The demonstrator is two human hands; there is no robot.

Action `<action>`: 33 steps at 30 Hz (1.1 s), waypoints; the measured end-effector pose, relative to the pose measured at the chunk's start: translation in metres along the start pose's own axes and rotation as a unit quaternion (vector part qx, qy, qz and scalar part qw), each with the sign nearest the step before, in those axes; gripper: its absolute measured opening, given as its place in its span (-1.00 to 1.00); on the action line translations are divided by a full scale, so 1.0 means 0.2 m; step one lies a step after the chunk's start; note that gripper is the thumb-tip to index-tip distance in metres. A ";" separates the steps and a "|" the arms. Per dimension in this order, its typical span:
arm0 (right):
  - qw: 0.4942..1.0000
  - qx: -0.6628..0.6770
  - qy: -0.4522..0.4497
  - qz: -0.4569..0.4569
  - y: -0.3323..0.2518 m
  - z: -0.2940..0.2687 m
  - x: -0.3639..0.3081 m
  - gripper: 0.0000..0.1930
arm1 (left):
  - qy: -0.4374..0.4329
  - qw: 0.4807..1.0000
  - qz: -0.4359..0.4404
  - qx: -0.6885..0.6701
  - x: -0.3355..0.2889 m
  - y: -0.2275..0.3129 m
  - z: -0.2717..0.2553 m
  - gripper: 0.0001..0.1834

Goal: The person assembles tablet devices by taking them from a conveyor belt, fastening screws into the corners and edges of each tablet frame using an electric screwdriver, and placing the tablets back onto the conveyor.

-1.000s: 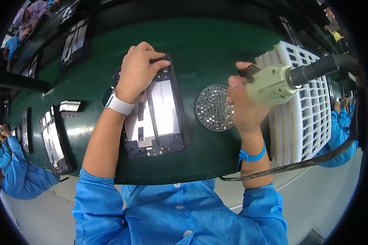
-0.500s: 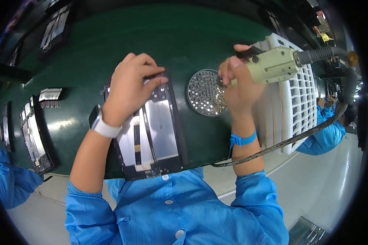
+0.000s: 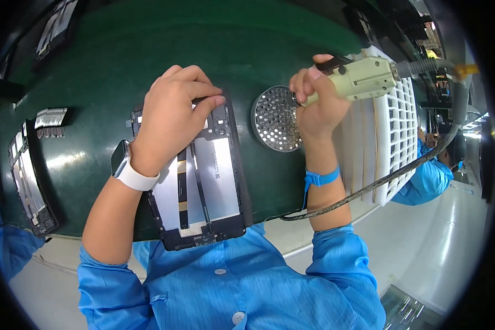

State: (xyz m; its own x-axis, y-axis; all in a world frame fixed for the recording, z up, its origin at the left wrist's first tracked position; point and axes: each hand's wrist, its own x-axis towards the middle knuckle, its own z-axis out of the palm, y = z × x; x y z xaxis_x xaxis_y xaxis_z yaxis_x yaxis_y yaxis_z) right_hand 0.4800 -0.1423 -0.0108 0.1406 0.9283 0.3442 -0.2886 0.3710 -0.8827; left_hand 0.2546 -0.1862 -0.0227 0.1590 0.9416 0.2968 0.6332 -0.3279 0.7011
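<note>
An opened tablet [image 3: 217, 181], its silver panels and dark frame bared, lies on the green table in front of me. My left hand [image 3: 176, 113] is closed at its far edge, thumb and forefinger pinched at the far right corner. My right hand [image 3: 320, 102] grips a pale green electric screwdriver [image 3: 363, 81] held sideways, with its cable end toward the right. Under its tip, mostly hidden by my fingers, is the right side of a round metal dish [image 3: 274, 122] dotted with small shiny pieces.
White grid trays [image 3: 399, 137] are stacked beyond my right wrist. A dark cable [image 3: 385, 192] sweeps across my right forearm. At left lie another opened tablet [image 3: 30, 179] and a small silver part with a dark comb-like edge [image 3: 50, 120]. Other people's blue sleeves show at both sides.
The whole view has shifted slightly. My left hand stays at the tablet's far corner, and my right hand still holds the screwdriver by the dish, with little movement relative to it.
</note>
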 end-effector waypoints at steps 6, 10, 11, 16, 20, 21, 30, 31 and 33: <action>1.000 -0.003 -0.013 0.016 -0.01 0.00 0.00 -0.83 | 0.003 1.000 -0.001 -0.001 0.00 0.00 0.00 -0.89; 1.000 -0.018 -0.006 0.011 -0.02 0.02 0.00 -0.81 | -0.007 1.000 -0.010 0.001 0.01 0.01 0.00 -0.90; 1.000 -0.021 -0.013 0.007 -0.02 0.02 0.00 -0.81 | -0.007 1.000 -0.010 -0.001 0.02 0.00 0.00 -0.90; 0.999 -0.017 0.018 -0.031 -0.11 0.10 0.00 -0.79 | -0.058 0.992 -0.092 -0.063 0.05 -0.03 0.00 -0.90; 0.997 0.040 -0.052 -0.028 -0.21 0.28 0.01 -0.79 | -0.039 0.993 -0.089 -0.072 0.04 -0.05 0.00 -0.91; 0.997 0.038 -0.055 -0.028 -0.19 0.33 0.00 -0.79 | -0.036 0.993 -0.090 -0.074 0.04 -0.06 -0.01 -0.91; 0.996 0.011 -0.088 0.024 0.03 0.44 -0.04 -0.79 | -0.019 0.993 -0.094 -0.065 0.03 -0.05 -0.01 -0.88; 0.996 0.012 -0.088 0.025 0.04 0.44 -0.05 -0.79 | -0.018 0.994 -0.087 -0.062 0.03 -0.06 -0.01 -0.89; 0.996 0.012 -0.089 0.028 0.05 0.44 -0.05 -0.78 | -0.016 0.995 -0.081 -0.059 0.03 -0.06 -0.01 -0.90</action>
State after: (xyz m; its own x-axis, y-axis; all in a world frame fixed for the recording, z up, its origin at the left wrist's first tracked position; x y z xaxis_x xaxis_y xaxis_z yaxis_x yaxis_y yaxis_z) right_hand 0.3919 -0.1464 0.0047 -0.0454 0.9365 0.3478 -0.3145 0.3170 -0.8947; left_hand 0.2465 -0.1773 -0.0290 0.0870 0.9842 0.1545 0.5590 -0.1766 0.8101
